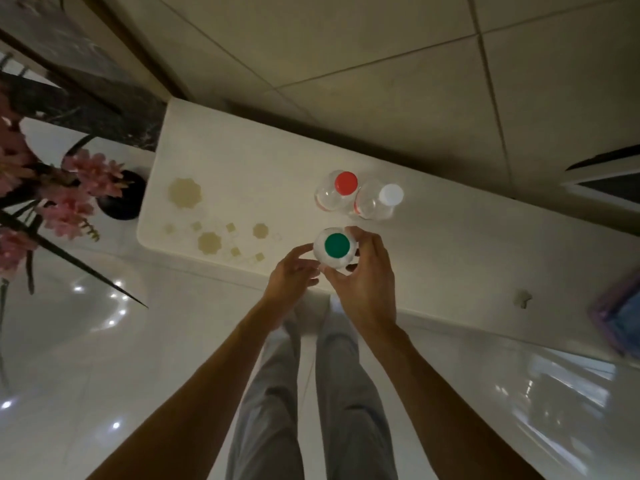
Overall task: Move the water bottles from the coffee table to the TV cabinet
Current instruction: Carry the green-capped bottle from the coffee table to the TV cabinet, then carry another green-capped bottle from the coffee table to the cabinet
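Seen from above, a clear bottle with a green cap [336, 245] stands upright near the front edge of a long white surface [242, 161]. My right hand [367, 282] curls its fingers and thumb round the bottle's right side. My left hand [294, 275] touches its left side with loosely bent fingers. Behind it, two more clear bottles stand side by side and touching: one with a red cap [345, 183] and one with a white cap [391, 195].
A black pot with pink flowers and long dark leaves [86, 192] stands at the left end of the surface. A purple-edged object [620, 317] lies at the right edge. Glossy white floor tiles lie below, beige tiles beyond. My legs stand close to the front edge.
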Demonstrator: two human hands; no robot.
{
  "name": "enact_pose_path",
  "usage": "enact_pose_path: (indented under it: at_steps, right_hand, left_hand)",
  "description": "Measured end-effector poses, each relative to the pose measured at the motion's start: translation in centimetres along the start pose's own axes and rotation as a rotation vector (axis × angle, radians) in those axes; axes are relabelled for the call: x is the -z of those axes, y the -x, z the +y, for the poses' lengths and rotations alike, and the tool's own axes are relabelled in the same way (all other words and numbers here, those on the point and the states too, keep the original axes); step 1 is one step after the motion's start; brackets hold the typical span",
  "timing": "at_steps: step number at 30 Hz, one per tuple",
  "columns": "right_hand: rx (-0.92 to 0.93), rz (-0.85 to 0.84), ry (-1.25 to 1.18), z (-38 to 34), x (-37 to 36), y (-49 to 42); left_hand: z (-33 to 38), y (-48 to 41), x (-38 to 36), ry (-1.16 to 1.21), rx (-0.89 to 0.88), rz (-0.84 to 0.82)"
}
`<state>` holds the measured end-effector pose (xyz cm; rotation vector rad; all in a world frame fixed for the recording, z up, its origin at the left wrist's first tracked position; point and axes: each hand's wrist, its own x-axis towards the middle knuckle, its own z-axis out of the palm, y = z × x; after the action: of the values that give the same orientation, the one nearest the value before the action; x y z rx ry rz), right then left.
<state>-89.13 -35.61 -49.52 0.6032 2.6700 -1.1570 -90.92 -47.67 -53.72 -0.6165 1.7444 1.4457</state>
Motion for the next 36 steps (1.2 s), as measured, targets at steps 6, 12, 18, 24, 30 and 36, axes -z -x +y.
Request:
enact_pose_path:
  at_steps: [6, 12, 18, 24, 30, 36]
  right_hand:
    - [-0.012, 0.052, -0.057, 0.3, -2.0, -2.3]
    - [-0.015, 0.065, -0.072, 0.5, -3.1, -3.5]
    - [-0.055, -0.004, -0.103, 0.7, -3.1, -3.2]
    - [-0.058, -0.054, -0.052, -0.6, -0.3, -2.5]
    - [-0.097, -0.006, 0.027, -4.3, 7.8, -0.5]
    - [-0.169, 0.142, 0.013, -7.6, 17.1, 4.8]
  left_hand:
    - [0.9, -3.0, 0.2, 0.051, -0.009, 0.006]
    - [1.3, -4.3, 0.5, 0.069, -0.025, 0.029]
    - [1.3, -3.7, 0.4, 0.092, -0.021, 0.03]
    - [3.5, -0.4, 1.7, 0.058, -0.021, 0.01]
    - [9.0, 5.6, 6.1, -0.264, -0.124, -0.022]
    - [16.3, 12.3, 8.3, -0.927, -0.416, -0.032]
